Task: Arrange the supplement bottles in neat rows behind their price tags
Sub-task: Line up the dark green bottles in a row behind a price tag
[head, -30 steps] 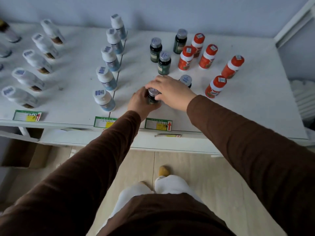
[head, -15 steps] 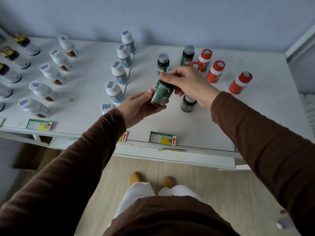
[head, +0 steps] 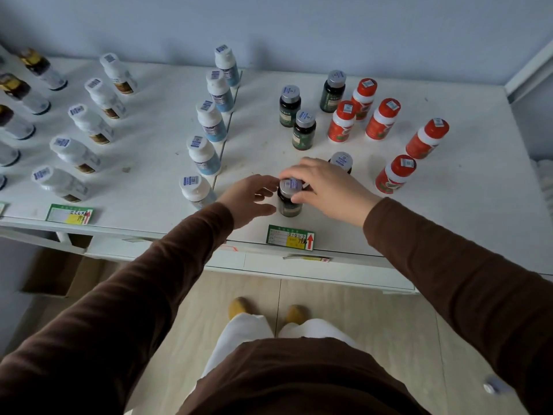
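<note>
A dark green bottle (head: 289, 202) with a grey cap stands upright on the white shelf (head: 449, 211), just behind a green and yellow price tag (head: 290, 237). My right hand (head: 326, 188) grips it by the cap from above. My left hand (head: 250, 199) hovers at its left side with fingers spread, close to the bottle or lightly touching it. Another dark bottle (head: 341, 161) stands right behind my right hand, partly hidden. Three more dark green bottles (head: 303, 130) stand further back.
Several red bottles (head: 395, 173) stand scattered to the right. A straight row of white and blue bottles (head: 209, 121) runs along the shelf seam. Rows of white bottles (head: 89, 121) fill the left, behind another tag (head: 69, 214). A cardboard box (head: 57, 275) sits below.
The dark bottle, held tilted in the air in both hands half a second ago, now stands on the shelf behind the tag. My left hand has opened beside it.
</note>
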`<state>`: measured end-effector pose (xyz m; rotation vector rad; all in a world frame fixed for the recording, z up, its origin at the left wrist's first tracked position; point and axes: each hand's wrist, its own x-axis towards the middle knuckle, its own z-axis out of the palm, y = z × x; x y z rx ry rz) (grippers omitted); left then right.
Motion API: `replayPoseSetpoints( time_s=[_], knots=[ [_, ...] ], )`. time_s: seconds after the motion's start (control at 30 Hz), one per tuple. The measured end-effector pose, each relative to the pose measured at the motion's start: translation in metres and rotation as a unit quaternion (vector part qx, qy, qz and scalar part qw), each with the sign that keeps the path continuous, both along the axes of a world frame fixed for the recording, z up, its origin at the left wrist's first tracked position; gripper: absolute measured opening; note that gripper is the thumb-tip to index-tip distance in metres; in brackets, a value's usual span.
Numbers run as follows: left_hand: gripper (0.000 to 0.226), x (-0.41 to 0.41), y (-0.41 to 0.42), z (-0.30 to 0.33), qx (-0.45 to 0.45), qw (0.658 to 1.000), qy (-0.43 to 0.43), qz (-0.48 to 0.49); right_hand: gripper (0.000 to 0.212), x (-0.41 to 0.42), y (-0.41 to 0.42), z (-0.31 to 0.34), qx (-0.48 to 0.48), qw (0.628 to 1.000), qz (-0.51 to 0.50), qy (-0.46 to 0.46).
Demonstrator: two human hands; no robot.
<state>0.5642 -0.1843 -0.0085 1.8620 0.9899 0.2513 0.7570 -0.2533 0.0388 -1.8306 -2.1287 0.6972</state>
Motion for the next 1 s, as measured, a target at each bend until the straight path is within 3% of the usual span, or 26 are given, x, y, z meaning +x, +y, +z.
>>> replayPoseSetpoints(
  time_s=[0.2,0.4,0.53,0.7,0.83,0.93,1.0],
  knots=[
    [0.044,-0.007,0.008,-0.008,0.172,0.98,0.095,-0.029,0.044,0.001,-0.008,-0.01,0.005,0.999,0.023,-0.03],
    [0.044,0.01,0.025,-0.009,0.267,0.948,0.169,-0.021,0.058,0.004,-0.004,0.005,-0.032,0.999,0.027,-0.01],
    [0.047,0.037,0.051,-0.003,0.3,0.932,0.204,-0.001,0.041,0.028,0.033,0.027,0.054,0.997,-0.052,-0.012],
    [0.061,0.083,0.085,-0.004,0.218,0.957,0.185,0.051,0.052,0.048,0.1,0.03,0.057,0.988,-0.066,-0.125],
    [0.061,0.112,0.092,-0.012,0.115,0.985,0.09,0.091,0.044,0.044,0.125,0.011,0.006,0.979,-0.033,-0.2],
    [0.051,0.113,0.093,-0.015,0.046,0.991,0.018,0.125,0.034,0.051,0.126,0.01,-0.001,0.987,-0.07,-0.143],
    [0.043,0.104,0.093,-0.01,-0.044,0.986,-0.089,0.136,0.032,0.06,0.125,0.018,-0.002,0.991,-0.123,-0.055]
  ],
)
